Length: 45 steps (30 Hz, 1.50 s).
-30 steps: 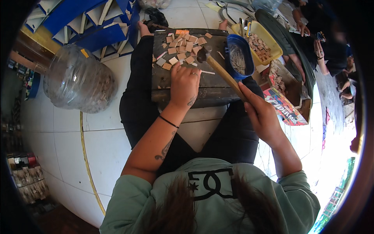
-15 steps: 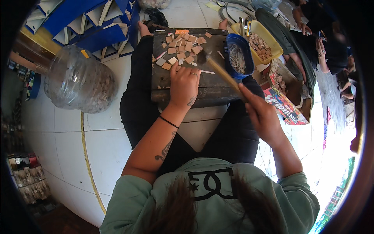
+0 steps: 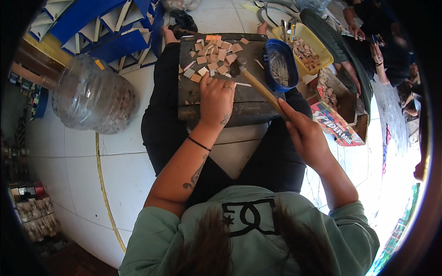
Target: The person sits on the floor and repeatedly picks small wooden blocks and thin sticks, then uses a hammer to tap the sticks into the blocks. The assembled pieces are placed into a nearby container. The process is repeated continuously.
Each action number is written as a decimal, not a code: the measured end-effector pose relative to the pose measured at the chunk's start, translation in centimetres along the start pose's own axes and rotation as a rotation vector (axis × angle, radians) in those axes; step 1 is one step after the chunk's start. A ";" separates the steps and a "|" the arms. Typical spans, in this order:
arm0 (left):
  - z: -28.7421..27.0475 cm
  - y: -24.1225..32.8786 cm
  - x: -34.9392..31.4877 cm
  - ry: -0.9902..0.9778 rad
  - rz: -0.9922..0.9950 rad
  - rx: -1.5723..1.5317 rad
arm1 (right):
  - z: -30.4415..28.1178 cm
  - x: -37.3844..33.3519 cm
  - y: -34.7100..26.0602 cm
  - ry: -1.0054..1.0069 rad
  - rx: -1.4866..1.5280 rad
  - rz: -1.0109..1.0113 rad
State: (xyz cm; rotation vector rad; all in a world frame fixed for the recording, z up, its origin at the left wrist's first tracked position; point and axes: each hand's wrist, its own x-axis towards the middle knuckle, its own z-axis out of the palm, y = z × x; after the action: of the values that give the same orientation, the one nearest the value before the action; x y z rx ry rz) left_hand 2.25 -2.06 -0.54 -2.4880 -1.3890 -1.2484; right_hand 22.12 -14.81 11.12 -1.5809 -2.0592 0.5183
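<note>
Right hand point(image 3: 304, 138) grips hammer point(image 3: 262, 89); left hand point(image 3: 216, 102) is half-curled at counter point(image 3: 190, 95), seven o'clock, hold hidden. Probably hammering; next strike needs aim.

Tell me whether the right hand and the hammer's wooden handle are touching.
Touching. The head view plainly shows the right hand closed on the near part of the hammer's wooden handle.

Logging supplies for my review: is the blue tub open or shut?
Open: no lid covers the blue tub beside the hammer, and what look like thin nails show inside.
</note>
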 end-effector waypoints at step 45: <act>-2.6 2.8 0.5 -0.198 -0.406 -1.019 | 4.5 5.0 3.0 0.238 0.306 -0.075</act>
State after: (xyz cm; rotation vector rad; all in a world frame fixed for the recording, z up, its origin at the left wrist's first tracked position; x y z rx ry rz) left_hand 2.85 -4.37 2.49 -3.0588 -1.6330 -2.3220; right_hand 20.80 -9.17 6.51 -1.3128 -1.7597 0.5590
